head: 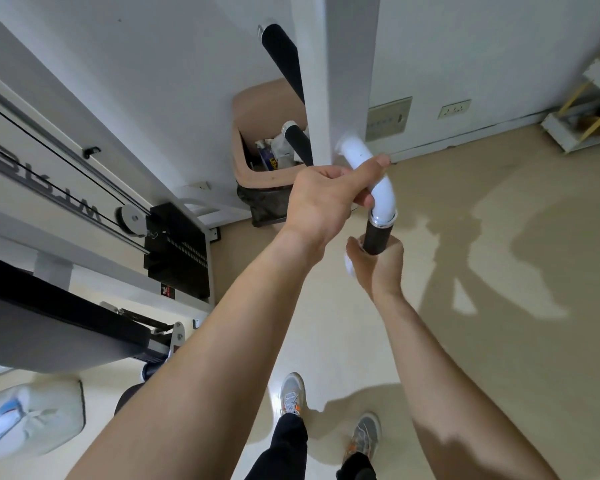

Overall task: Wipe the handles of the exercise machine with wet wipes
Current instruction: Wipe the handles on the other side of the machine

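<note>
A white curved tube [378, 183] juts from the machine's white upright post and ends in a black foam handle [377, 237] below a chrome ring. My left hand [326, 199] grips the white bend, thumb lying along its top. My right hand [378, 265] is curled round the lower part of the black handle, with a white wet wipe [349, 266] bunched under the fingers and showing at the hand's left edge. Two more black handles [283, 53] [297, 142] stick out on the post's far side.
A tan waste bin [253, 140] with a black liner and bottles stands behind the post. The weight stack [177, 251] and cables fill the left. A wipes pack [28, 415] lies at bottom left. My shoes [293, 393] stand on beige floor; a ladder [582, 112] leans at right.
</note>
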Available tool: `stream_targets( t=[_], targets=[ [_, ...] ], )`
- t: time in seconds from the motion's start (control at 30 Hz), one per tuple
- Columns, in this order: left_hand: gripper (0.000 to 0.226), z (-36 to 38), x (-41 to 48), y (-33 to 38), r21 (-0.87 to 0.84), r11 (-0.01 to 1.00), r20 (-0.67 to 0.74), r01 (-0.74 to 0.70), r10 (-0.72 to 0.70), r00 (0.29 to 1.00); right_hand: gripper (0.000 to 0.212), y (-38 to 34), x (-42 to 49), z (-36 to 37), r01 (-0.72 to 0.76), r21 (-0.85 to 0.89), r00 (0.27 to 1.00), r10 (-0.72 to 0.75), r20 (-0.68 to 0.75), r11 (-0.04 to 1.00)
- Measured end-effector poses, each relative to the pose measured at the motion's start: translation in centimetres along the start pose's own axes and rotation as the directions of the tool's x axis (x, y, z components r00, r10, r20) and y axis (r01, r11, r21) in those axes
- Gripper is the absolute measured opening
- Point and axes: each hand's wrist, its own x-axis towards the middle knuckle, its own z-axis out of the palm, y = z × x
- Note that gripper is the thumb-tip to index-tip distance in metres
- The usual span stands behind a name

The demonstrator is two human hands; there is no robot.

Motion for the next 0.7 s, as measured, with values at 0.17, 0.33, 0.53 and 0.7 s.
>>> stream_targets(
  t=[0.17, 0.33, 0.53, 0.7],
  targets=[
    [0.044, -0.2, 0.0, -0.4, 0.007, 1.0, -0.002, -0.017, 0.017, 1.0, 0.024, -1.5, 2.0, -3.7, -0.014, -0.157, 0.876, 0.088, 0.474, 0.988],
    [0.044, 0.7, 0.0, -0.8, -0.03, 0.999, 0.022, -0.014, 0.015, 1.0, 0.024, 0.9, -0.6, 0.0, 0.034, 0.173, 0.996, -0.019, -0.086, 0.984],
    [0.046, 1.2, 0.0, -0.5, -0.021, 0.999, 0.019, -0.036, 0.036, 0.999, 0.025, 2.7, -0.1, 0.6, -0.022, 0.119, 0.978, 0.046, -0.202, 0.993],
    [0.048, 0.7, 0.4, -0.9, -0.038, 0.999, 0.024, -0.031, 0.032, 0.999, 0.041, -0.5, 0.3, -1.3, 0.106, 0.096, 0.992, -0.112, 0.058, 0.99]
  ],
)
